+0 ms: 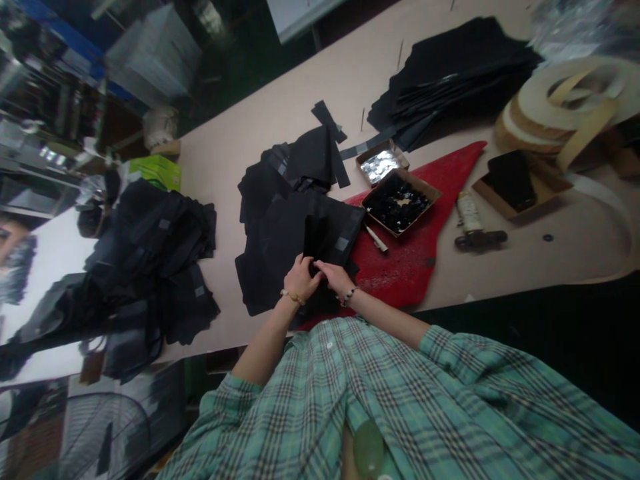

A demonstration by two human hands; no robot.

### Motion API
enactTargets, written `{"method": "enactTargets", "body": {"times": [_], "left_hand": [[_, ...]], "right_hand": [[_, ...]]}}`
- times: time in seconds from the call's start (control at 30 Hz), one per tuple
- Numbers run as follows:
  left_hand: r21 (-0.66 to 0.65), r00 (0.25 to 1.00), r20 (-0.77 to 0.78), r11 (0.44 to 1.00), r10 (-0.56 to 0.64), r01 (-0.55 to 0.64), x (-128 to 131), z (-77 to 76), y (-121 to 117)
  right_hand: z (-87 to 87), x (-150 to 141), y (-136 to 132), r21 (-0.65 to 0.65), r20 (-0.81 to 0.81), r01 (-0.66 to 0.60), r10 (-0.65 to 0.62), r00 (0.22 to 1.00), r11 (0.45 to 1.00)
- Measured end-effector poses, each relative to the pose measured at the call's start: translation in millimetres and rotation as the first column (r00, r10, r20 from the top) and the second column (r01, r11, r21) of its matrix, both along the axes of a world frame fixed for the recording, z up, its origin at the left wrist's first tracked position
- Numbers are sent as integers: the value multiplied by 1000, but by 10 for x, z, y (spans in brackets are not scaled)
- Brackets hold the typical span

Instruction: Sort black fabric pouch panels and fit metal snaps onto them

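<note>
Several black cloth panels (293,233) crowd a tray of loose discs

From the head camera, the main risk lies just right of centre. The panels spread almost to the shallow cardboard tray (400,203) of black discs, so a careless sweep of cloth or a sleeve could tip it and scatter them over the red mat (400,273). A smaller tray of silver discs (380,167) just above it looks equally exposed. The white marker (376,239) lies loose beside the panels and could roll or get caught up. Black-on-black layers also make a fold hard to see, so a misaligned edge could pass unnoticed. Lower down, the cloth nears the edge of the counter (260,133), where a dragged panel could slip over.

The panels lie in a rumpled, overlapping heap at the centre of the frame, with grey patches (341,244) on some of them and a narrow strip (330,127) sticking out toward the top. At lower centre, the left hand (303,280) is closed around a raised fold, and the right hand (336,277) pinches the same fold from beside it, fingertips almost meeting. Another black pile (150,267) sits at the left of the frame, and a dark stack (450,83) lies at the upper right.
</note>
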State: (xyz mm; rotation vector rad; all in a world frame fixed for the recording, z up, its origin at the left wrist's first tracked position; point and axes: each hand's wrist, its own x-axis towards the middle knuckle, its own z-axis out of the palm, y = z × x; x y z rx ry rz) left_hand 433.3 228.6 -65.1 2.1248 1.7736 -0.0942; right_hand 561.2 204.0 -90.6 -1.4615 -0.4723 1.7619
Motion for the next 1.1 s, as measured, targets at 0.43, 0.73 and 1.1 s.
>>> {"method": "enactTargets", "body": {"times": [0.43, 0.73, 1.1], "left_hand": [[35, 990, -108, 995, -91, 95, 194, 73, 38], [41, 962, -225, 984, -158, 171, 498, -85, -74], [69, 976, -198, 992, -87, 103, 459, -145, 18]], "right_hand": [[-23, 320, -203, -245, -137, 190, -228, 964, 951], [55, 275, -49, -315, -195, 282, -352, 915, 906], [32, 287, 119, -233, -356, 25, -110, 928, 972]]}}
